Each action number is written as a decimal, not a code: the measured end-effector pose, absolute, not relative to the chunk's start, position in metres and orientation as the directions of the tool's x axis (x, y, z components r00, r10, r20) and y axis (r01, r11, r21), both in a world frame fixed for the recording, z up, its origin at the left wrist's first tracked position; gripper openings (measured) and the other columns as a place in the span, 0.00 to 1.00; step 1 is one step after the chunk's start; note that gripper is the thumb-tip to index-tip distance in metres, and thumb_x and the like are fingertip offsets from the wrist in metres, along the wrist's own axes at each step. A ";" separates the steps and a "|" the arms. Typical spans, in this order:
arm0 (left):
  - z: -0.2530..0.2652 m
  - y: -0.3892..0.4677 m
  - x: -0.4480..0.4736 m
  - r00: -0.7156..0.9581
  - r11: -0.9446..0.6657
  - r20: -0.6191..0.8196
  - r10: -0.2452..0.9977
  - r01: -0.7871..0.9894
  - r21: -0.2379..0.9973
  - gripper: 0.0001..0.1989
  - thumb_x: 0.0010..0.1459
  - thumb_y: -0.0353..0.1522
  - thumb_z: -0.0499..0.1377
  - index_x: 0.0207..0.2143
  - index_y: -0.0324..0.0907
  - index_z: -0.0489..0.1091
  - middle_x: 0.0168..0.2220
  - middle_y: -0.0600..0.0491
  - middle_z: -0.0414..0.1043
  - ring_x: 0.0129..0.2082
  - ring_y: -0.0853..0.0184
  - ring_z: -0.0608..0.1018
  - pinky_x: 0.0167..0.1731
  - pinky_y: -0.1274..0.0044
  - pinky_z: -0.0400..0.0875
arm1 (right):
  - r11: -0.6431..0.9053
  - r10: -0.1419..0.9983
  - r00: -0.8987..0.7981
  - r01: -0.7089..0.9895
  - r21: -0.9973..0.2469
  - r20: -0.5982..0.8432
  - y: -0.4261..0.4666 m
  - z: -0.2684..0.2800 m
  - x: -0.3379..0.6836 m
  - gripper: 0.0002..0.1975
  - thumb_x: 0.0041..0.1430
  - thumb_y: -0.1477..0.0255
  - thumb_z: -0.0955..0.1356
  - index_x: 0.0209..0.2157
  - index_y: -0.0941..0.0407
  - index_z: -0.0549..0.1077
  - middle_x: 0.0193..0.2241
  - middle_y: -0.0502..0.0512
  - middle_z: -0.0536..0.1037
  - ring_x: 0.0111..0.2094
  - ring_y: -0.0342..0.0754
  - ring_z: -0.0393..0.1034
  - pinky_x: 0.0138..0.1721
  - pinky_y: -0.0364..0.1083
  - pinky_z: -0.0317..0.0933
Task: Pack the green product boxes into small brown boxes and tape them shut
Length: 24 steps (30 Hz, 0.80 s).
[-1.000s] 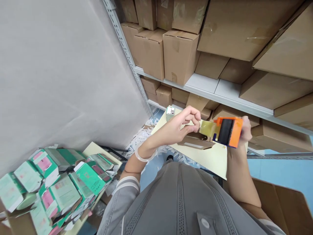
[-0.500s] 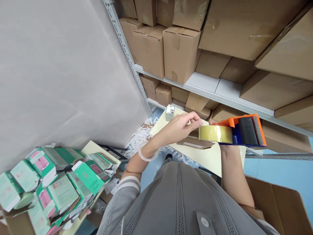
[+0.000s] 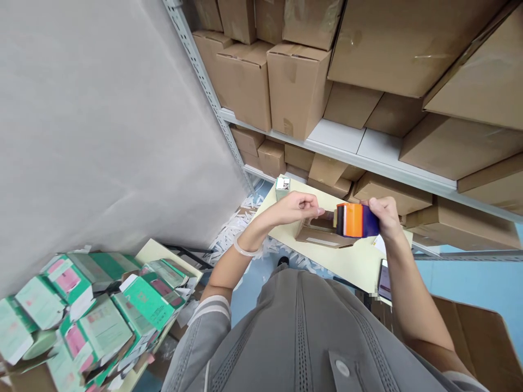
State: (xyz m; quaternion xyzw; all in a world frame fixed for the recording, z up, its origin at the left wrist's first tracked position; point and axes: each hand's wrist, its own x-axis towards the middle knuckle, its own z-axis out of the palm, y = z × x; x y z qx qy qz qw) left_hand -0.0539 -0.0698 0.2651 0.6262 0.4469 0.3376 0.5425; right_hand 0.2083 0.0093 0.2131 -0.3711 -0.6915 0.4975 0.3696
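My right hand (image 3: 386, 219) grips an orange and dark blue tape dispenser (image 3: 354, 220) by its right end, just above a small cardboard box (image 3: 324, 238). The box lies on the cream tabletop (image 3: 343, 267), and its upper part is partly covered by the dispenser and my hand. To the left of the dispenser, my left hand (image 3: 298, 208) has its fingers curled with thumb and fingertip pinched together. Whatever lies between those fingertips is too small to make out. Behind my left hand stands a small green and white box (image 3: 283, 187).
A phone (image 3: 384, 280) lies at the tabletop's right edge. Metal shelving (image 3: 347, 151) full of cardboard boxes rises ahead. Opened green and pink cartons (image 3: 102, 316) are heaped at lower left. Paper strips (image 3: 229, 234) litter the floor, and a large cardboard box (image 3: 474, 343) stands at lower right.
My right hand has turned the tape dispenser, so the yellow roll is mostly out of sight and its orange end faces me. My left hand has shifted slightly left. The phone has come into view.
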 end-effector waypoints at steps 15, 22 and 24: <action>0.241 -0.066 -0.090 0.384 0.102 -0.194 0.903 0.248 0.963 0.20 0.55 0.48 0.63 0.26 0.40 0.67 0.25 0.58 0.62 0.29 0.72 0.63 0.32 0.77 0.58 | 0.300 0.935 -0.355 0.809 -0.505 -0.014 0.026 0.222 0.264 0.43 0.53 0.34 0.58 0.19 0.59 0.78 0.17 0.57 0.75 0.20 0.44 0.55 0.26 0.47 0.49; 0.235 -0.073 -0.116 0.346 0.110 -0.217 0.913 0.303 0.947 0.18 0.56 0.45 0.62 0.26 0.40 0.67 0.23 0.60 0.58 0.25 0.74 0.59 0.28 0.79 0.53 | 0.259 0.964 -0.266 0.950 -0.177 -0.016 0.029 0.212 0.298 0.40 0.54 0.35 0.59 0.26 0.55 0.84 0.19 0.63 0.78 0.26 0.55 0.68 0.30 0.49 0.51; 0.231 -0.076 -0.124 0.319 0.109 -0.213 0.924 0.314 0.943 0.18 0.57 0.45 0.62 0.27 0.39 0.68 0.24 0.59 0.60 0.25 0.74 0.59 0.27 0.79 0.53 | 0.226 0.973 -0.231 0.963 -0.147 -0.015 0.029 0.208 0.310 0.38 0.54 0.36 0.60 0.25 0.55 0.83 0.19 0.64 0.77 0.27 0.56 0.68 0.30 0.50 0.50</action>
